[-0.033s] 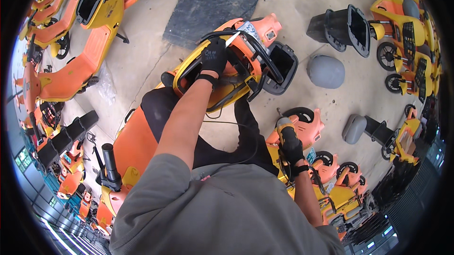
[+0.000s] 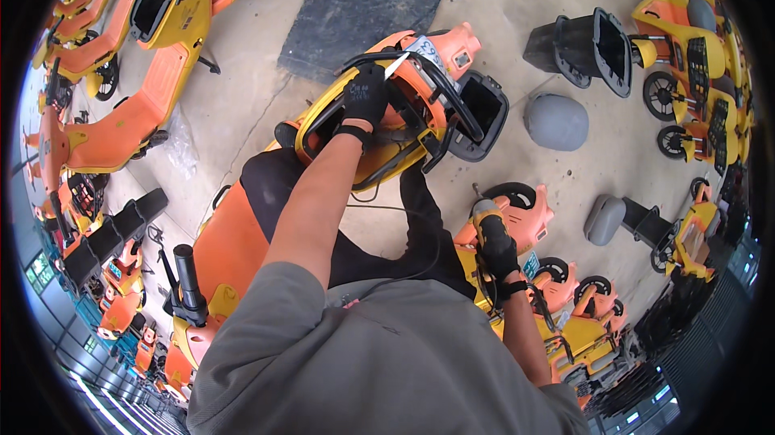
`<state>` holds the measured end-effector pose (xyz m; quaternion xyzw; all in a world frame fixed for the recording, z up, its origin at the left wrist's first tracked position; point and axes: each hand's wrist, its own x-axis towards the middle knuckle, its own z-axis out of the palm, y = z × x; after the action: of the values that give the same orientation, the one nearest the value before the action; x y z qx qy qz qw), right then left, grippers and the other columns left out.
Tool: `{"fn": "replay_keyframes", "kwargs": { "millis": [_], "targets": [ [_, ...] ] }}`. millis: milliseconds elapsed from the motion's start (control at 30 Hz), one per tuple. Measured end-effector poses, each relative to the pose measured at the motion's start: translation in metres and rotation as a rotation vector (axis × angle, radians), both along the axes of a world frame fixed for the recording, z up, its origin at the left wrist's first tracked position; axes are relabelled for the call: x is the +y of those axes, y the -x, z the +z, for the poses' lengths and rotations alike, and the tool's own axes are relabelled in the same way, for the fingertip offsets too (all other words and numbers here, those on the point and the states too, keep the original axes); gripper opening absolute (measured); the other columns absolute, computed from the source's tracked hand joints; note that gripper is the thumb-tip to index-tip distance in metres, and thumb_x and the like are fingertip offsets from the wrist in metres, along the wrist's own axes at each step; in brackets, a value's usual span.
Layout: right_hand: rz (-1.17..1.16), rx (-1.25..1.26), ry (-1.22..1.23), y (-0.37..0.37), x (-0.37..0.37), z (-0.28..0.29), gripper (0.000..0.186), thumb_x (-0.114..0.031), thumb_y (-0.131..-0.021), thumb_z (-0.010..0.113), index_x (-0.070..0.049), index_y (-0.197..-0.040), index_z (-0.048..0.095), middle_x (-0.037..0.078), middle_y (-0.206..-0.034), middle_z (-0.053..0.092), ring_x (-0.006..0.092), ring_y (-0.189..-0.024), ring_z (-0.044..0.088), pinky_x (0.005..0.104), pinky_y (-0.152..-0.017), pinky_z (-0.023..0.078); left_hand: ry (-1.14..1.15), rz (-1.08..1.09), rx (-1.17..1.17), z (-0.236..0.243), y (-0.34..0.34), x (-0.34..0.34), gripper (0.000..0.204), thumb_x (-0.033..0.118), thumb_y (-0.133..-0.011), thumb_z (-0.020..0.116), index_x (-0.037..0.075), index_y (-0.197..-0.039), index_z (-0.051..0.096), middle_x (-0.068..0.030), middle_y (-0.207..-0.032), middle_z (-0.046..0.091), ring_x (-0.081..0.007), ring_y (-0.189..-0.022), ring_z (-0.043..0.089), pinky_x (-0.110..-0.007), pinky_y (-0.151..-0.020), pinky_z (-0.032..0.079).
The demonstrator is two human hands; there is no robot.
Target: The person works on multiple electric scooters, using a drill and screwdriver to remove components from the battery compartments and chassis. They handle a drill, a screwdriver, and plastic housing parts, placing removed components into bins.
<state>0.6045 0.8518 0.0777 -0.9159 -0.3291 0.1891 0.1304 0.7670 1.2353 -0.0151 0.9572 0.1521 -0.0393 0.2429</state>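
Observation:
My left hand (image 2: 367,96), in a black glove, is closed over the opened seat area of a yellow and orange electric scooter (image 2: 323,124). A slim white pointed piece (image 2: 396,65) juts out from its fingers; what kind of thing it is I cannot make out. Lower right, my gloved right hand (image 2: 498,256) grips a yellow and black cordless drill (image 2: 489,223), its nose pointing away from me. Beyond the scooter's black rear rack (image 2: 456,104) lies an open dark storage bin (image 2: 482,116). My legs are close beside the scooter.
A black bin (image 2: 577,52) and a grey scooter seat (image 2: 557,122) lie on the concrete to the right, another grey seat (image 2: 605,219) nearer. Parked scooters (image 2: 165,84) line both sides. A dark mat (image 2: 363,7) is ahead; a thin cable (image 2: 387,209) hangs by my legs.

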Motion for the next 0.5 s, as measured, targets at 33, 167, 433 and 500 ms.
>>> {"fn": "replay_keyframes", "kwargs": {
  "millis": [33,167,433,500],
  "targets": [
    [0.003,0.001,-0.001,-0.001,0.000,0.000,0.026,-0.010,-0.071,0.058,-0.001,-0.095,0.060,0.015,-0.086,0.060,0.0298,-0.076,0.060,0.0368,-0.066,0.050,0.016,0.021,0.000,-0.001,-0.001,0.002,0.016,0.014,-0.077,0.055,0.004,-0.090,0.054,-0.0182,-0.096,0.055,-0.0379,-0.083,0.057,-0.044,-0.070,0.047],
    [0.016,0.013,-0.041,-0.005,-0.001,-0.002,0.028,-0.008,-0.069,0.062,-0.001,-0.096,0.058,0.014,-0.086,0.059,0.0314,-0.078,0.059,0.0381,-0.066,0.049,0.136,0.125,-0.316,-0.003,0.007,0.004,0.017,0.017,-0.079,0.055,0.002,-0.088,0.054,-0.0198,-0.092,0.055,-0.0389,-0.080,0.056,-0.043,-0.067,0.046],
    [-0.077,-0.037,-0.089,-0.001,-0.014,-0.008,0.034,-0.009,-0.067,0.065,0.000,-0.098,0.056,0.016,-0.091,0.058,0.0345,-0.082,0.057,0.0400,-0.067,0.048,0.282,-0.097,0.091,0.058,0.089,-0.044,0.022,0.020,-0.077,0.058,0.004,-0.092,0.057,-0.0187,-0.082,0.057,-0.0362,-0.076,0.056,-0.043,-0.066,0.045],
    [-0.054,-0.100,0.009,0.001,-0.015,-0.010,0.019,-0.008,-0.069,0.056,-0.003,-0.087,0.059,0.013,-0.082,0.059,0.0290,-0.076,0.058,0.0399,-0.072,0.045,0.458,-0.356,0.046,0.059,0.110,-0.068,0.021,0.018,-0.077,0.057,0.006,-0.095,0.057,-0.0164,-0.083,0.057,-0.0347,-0.081,0.058,-0.043,-0.068,0.046]
  ]
}}
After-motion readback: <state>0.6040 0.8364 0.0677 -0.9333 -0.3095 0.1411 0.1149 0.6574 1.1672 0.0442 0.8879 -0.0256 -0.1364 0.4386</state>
